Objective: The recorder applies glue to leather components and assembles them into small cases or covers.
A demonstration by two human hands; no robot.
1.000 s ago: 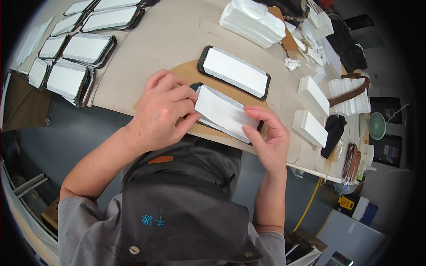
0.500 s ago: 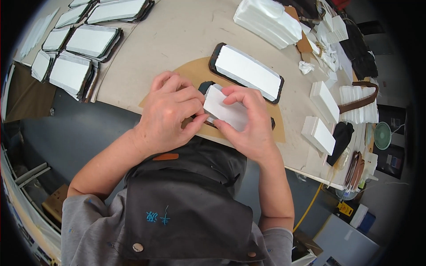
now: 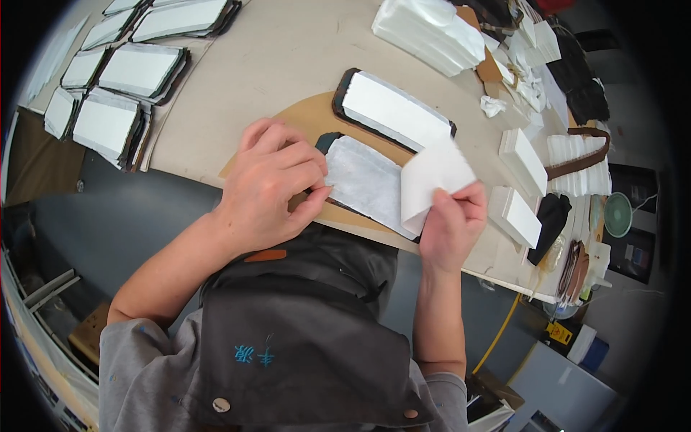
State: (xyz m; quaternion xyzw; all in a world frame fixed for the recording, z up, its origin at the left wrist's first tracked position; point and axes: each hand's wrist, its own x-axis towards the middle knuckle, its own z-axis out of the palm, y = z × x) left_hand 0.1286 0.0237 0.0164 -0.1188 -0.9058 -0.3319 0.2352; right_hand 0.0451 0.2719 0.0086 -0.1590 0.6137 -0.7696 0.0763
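A dark-edged flat panel with a greyish-white face lies in front of me at the table's near edge. At its left end my left hand has thumb and fingers closed on the edge; the fingertips are partly hidden behind the knuckles. My right hand pinches a white backing sheet, which is folded back and lifted off most of the panel. The sheet's lower end still meets the panel's right end. Just beyond lies a second dark-edged panel with a smooth white face.
A tan board lies under both panels. Stacks of similar panels stand at the left. White sheets are piled at the far right, with white blocks, a brown strap and crumpled paper nearer the right edge.
My right hand has moved right, drawing the white sheet back and baring the panel's greyish face. My left hand stays at the panel's left end.
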